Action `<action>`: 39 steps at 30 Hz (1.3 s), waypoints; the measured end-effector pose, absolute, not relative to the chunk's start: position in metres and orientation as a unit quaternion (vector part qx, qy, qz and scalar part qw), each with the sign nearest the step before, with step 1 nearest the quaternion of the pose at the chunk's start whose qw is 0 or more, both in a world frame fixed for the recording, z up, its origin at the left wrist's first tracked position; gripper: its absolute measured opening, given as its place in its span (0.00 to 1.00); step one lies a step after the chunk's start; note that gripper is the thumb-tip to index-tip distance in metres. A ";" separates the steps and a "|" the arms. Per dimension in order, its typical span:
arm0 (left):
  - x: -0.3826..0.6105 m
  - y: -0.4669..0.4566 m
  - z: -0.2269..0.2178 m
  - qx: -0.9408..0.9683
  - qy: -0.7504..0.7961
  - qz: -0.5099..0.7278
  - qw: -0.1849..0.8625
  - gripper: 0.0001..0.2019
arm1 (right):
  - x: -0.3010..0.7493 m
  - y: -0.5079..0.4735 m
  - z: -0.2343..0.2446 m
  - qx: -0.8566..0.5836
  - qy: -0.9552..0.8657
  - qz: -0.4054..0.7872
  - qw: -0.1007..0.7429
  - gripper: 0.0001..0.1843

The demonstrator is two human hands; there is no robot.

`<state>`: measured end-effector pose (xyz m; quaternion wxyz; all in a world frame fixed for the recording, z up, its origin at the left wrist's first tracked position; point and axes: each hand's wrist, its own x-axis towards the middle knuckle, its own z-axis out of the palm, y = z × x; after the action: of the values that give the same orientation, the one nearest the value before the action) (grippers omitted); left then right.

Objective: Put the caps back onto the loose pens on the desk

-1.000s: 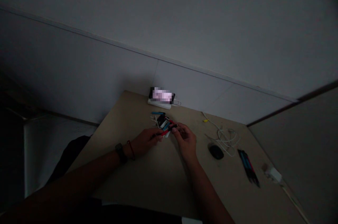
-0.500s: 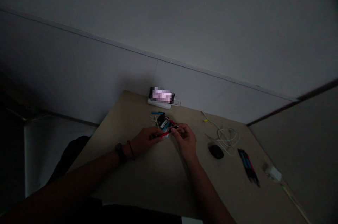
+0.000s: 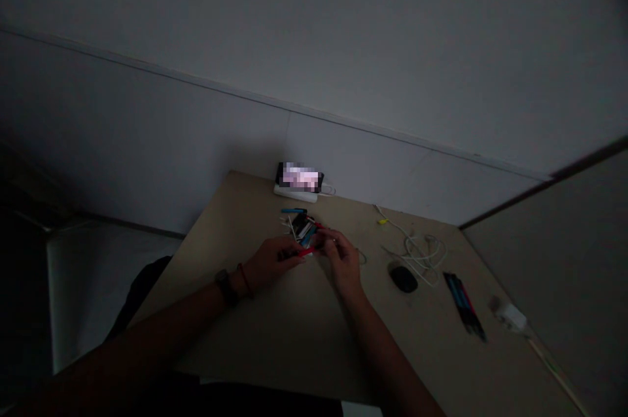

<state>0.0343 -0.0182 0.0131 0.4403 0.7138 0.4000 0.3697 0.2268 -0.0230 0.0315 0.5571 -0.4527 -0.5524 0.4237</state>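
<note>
While two hands (image 3: 269, 263) (image 3: 343, 266) hold one pen (image 3: 308, 251), one mouse (image 3: 403, 278) rightward; one phone (image 3: 299, 177)

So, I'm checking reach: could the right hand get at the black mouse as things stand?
Probably yes: the black mouse lies to the right of the right hand, with nothing bulky between them, though that hand is busy at the red pen.

To the left of one black computer mouse (image 3: 403, 278) are one left hand (image 3: 269, 261), one right hand (image 3: 342, 265), one red pen (image 3: 308, 251), one wristwatch (image 3: 226, 287) and one lit phone (image 3: 300, 177), and to its right one white plug adapter (image 3: 514, 317) and several pens (image 3: 464, 306), too dark to count.
</note>
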 end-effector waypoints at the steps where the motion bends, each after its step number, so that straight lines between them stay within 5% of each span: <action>1: 0.034 -0.018 0.014 0.714 0.398 0.370 0.442 0.14 | 0.226 -0.024 0.032 -0.436 -0.544 0.446 0.561 0.23; 6: 0.033 -0.019 0.016 0.711 0.396 0.369 0.449 0.15 | 0.226 -0.024 0.032 -0.396 -0.514 0.513 0.562 0.28; 14: 0.034 -0.017 0.010 0.705 0.424 0.362 0.439 0.16 | 0.225 -0.015 0.031 -0.424 -0.521 0.443 0.593 0.14; 20: 0.033 -0.015 0.011 0.710 0.432 0.339 0.441 0.17 | 0.222 -0.017 0.037 -0.371 -0.515 0.527 0.565 0.24; 29: 0.033 -0.014 0.010 0.715 0.424 0.343 0.437 0.16 | 0.227 -0.011 0.037 -0.425 -0.556 0.487 0.522 0.15; 39: 0.034 -0.014 0.012 0.714 0.412 0.350 0.446 0.15 | 0.227 -0.014 0.034 -0.339 -0.550 0.555 0.524 0.19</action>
<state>0.0338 -0.0143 0.0117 0.4456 0.7138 0.4116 0.3502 0.2273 -0.0140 0.0338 0.5244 -0.3385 -0.5502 0.5546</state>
